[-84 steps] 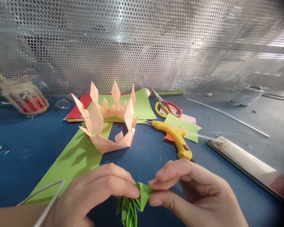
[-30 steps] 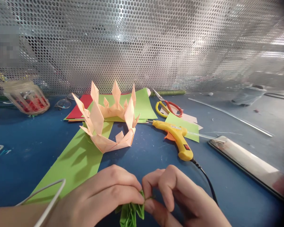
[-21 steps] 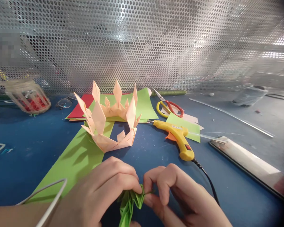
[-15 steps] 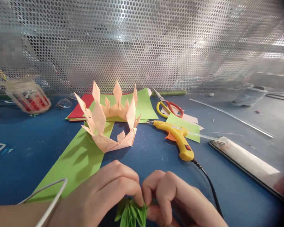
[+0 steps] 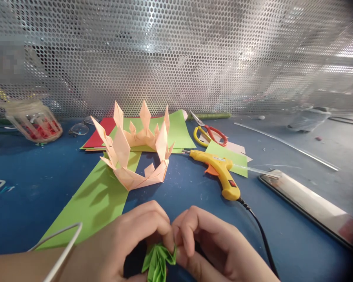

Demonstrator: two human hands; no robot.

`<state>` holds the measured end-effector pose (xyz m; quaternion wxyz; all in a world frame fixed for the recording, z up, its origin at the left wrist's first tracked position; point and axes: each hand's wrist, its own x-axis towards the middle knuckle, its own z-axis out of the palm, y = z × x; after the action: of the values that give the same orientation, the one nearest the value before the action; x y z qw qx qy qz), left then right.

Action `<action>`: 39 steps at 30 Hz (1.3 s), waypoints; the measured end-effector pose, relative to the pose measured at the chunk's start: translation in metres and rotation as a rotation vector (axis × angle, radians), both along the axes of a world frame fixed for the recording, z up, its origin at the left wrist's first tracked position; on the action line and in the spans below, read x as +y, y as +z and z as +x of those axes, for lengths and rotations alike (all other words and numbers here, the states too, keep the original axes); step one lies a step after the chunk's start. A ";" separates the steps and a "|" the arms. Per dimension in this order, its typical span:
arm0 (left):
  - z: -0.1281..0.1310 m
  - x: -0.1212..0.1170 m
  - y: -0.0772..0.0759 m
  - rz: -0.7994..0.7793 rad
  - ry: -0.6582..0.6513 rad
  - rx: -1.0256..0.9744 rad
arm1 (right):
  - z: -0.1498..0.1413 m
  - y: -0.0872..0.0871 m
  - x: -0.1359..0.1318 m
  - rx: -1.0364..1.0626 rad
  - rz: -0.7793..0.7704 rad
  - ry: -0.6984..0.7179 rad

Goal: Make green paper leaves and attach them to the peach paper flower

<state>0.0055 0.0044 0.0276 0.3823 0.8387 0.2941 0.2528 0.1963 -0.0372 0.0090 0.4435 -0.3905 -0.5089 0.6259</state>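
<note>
Low in the picture, my left hand and my right hand meet, fingertips pressed together. Both pinch the top of a folded green paper piece that hangs down between them. Its pleated layers fan out below my fingers. Beyond my hands a pale orange paper crown shape with tall points stands on the blue table, partly on a long green paper strip.
A yellow glue gun lies right of the crown shape, its black cord running past my right hand. Red-and-yellow scissors, red and green sheets, a jar, a white wire and a perforated metal screen surround the spot.
My hands have drawn closer together and lower in the picture. The green piece, stretched out between my fingertips at first, is now bunched into a tighter fold under them.
</note>
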 end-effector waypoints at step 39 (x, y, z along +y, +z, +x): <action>-0.006 0.011 -0.006 -0.954 0.084 -0.457 | 0.088 0.009 0.064 -1.303 0.471 -0.679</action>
<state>-0.0002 0.0150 0.0215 0.7652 0.4827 0.3189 0.2825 0.2841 0.0264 0.0182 0.2932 -0.7103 -0.6395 -0.0256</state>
